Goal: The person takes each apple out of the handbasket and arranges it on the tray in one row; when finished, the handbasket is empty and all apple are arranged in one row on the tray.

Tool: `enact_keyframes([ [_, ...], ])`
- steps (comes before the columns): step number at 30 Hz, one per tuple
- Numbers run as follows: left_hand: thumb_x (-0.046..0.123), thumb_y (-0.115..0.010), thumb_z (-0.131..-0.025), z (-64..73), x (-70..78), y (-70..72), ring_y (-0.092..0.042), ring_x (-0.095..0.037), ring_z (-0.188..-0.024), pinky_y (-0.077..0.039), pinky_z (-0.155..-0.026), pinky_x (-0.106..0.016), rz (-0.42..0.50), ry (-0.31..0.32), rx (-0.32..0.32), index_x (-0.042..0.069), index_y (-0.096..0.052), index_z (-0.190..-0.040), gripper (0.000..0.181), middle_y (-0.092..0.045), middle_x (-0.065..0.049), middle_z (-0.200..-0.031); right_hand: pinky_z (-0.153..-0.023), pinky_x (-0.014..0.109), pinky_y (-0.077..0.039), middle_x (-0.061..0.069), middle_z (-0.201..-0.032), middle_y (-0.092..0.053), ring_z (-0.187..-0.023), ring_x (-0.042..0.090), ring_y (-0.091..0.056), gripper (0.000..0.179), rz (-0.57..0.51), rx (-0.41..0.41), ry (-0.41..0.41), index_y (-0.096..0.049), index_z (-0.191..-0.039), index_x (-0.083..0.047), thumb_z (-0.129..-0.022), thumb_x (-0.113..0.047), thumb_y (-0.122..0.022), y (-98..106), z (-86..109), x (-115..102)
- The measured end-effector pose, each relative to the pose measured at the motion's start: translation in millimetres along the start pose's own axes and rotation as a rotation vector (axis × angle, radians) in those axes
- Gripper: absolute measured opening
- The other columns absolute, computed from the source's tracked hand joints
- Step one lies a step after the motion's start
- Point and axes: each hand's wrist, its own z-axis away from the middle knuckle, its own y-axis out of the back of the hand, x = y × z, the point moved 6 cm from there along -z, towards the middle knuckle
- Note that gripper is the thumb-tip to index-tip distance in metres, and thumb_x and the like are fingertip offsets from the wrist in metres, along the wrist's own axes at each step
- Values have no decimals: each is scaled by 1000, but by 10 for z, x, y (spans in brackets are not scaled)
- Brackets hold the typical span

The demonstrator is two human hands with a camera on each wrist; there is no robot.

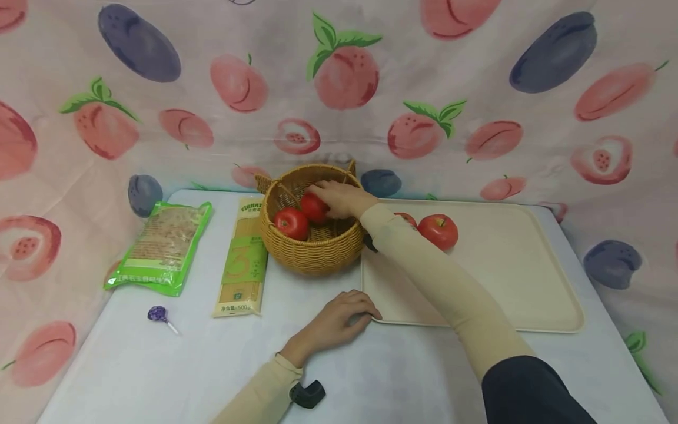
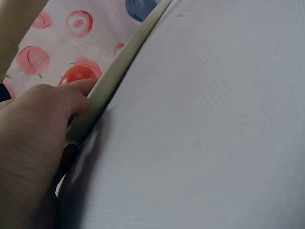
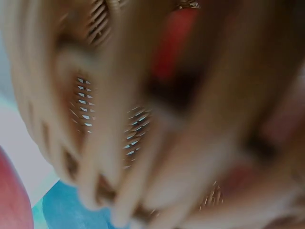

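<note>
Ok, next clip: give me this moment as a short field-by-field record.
Right hand: grips an apple inside the basket
Left hand: holds the near left corner of the tray
Also in basket: second apple
On tray: third apple; fourth apple, partly hidden by right sleeve
Left of basket: pasta pack, green-edged bag, lollipop

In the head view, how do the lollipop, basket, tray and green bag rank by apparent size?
Largest to smallest:
1. Tray, though partly covered
2. Basket
3. Green bag
4. Lollipop, clearly smallest
</note>
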Motion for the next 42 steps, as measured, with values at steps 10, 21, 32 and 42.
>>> enact_keyframes([
  [10, 17, -54, -95, -5, 6, -23, -53, 1, -104, -42, -90, -23, 14, 11, -9, 26, -67, -105, 18, -62, 17, -104, -104, 47, -39, 14, -149, -26, -137, 35, -33, 68, 0, -55, -57, -23, -142, -21, -89, -29, -65, -81, -8, 57],
  [21, 16, -55, -95, -19, 18, 6, -53, 1, -104, -42, -91, -22, 3, 1, -4, 25, -67, -105, 19, -62, 16, -103, -109, 45, -33, 11, -151, -27, -138, 33, -32, 79, 15, -78, -32, -21, -149, -20, -86, -32, -68, -80, -32, 28],
  [32, 16, -55, -95, -17, 30, 24, -53, 1, -104, -42, -90, -22, 10, 15, -7, 25, -68, -104, 18, -62, 16, -103, -101, 43, -41, 12, -138, -43, -126, 31, -47, 75, -23, -69, -17, -25, -132, -22, -78, -31, -76, -78, -21, -3],
  [42, 16, -55, -95, -7, 25, 10, -53, 0, -104, -42, -91, -22, 1, 16, -10, 25, -68, -104, 18, -63, 17, -103, -100, 48, -42, 17, -144, -29, -127, 37, -42, 72, -87, -55, 25, -37, -135, -25, -76, -36, -76, -51, 17, -60],
])
